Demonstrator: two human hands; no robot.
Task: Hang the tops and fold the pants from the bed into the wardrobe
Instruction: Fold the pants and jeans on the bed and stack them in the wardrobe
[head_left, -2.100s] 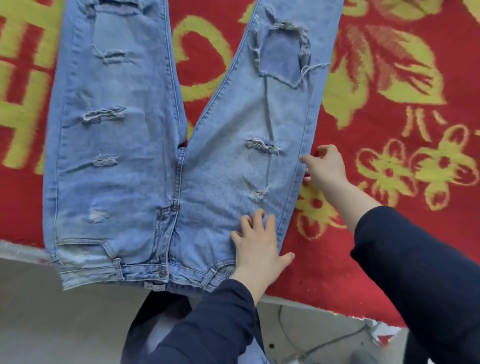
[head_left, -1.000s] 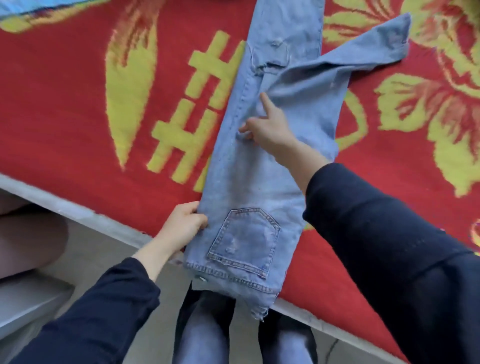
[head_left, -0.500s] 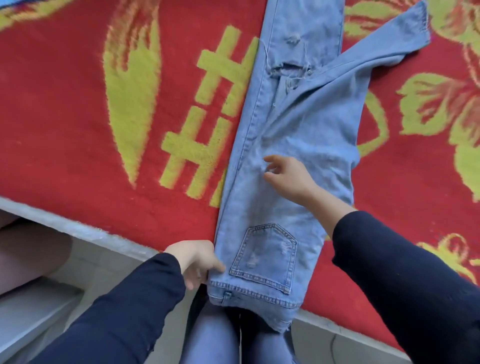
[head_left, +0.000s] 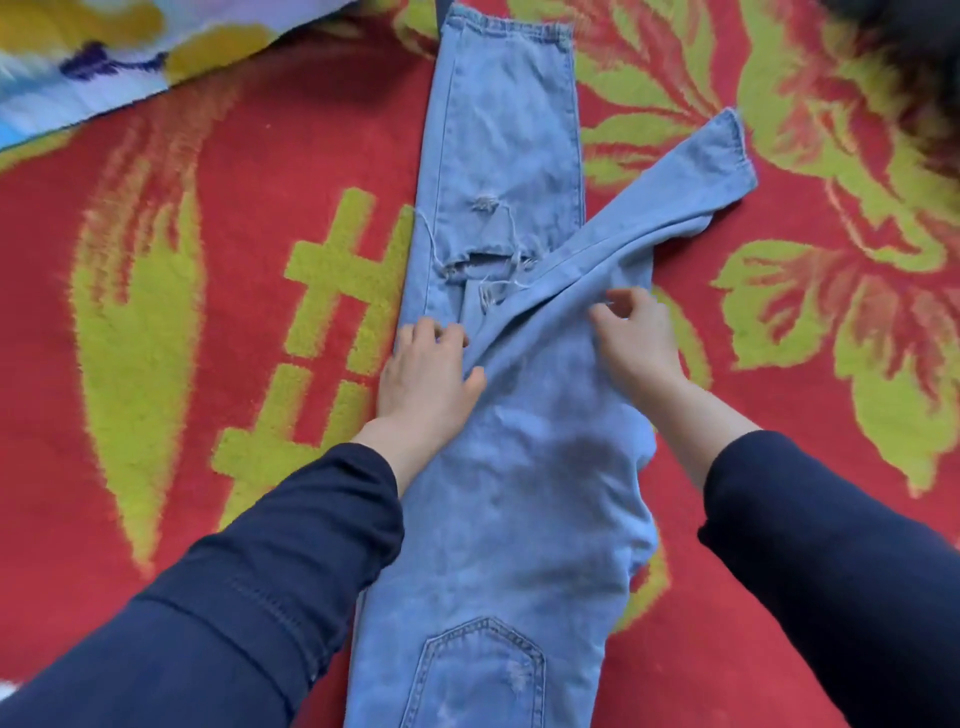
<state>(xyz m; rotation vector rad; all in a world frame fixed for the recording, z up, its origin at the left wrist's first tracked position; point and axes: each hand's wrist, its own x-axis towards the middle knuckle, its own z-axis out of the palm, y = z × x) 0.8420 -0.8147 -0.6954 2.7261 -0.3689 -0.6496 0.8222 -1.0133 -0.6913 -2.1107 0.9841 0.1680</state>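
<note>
**Your left hand (head_left: 426, 374) had left the waistband end and climbed the pale blue ripped denim jeans (head_left: 519, 493) to meet your right hand (head_left: 636, 338) near the torn knee.**

The jeans lay folded lengthwise on the red bed cover with its yellow-green pattern (head_left: 234, 156), stitched back pocket (head_left: 483, 670) nearest you. One leg ran straight away from you, and the other lay over it, skewed off to your right. Your left hand pressed flat and released on the left edge of the jeans, just below the rip. Your right hand sat on the skewed leg's fold with its fingers curled, but you could not tell whether they pinched the cloth. A multicoloured fabric (head_left: 78, 62) lay at the far left corner of the bed.
</note>
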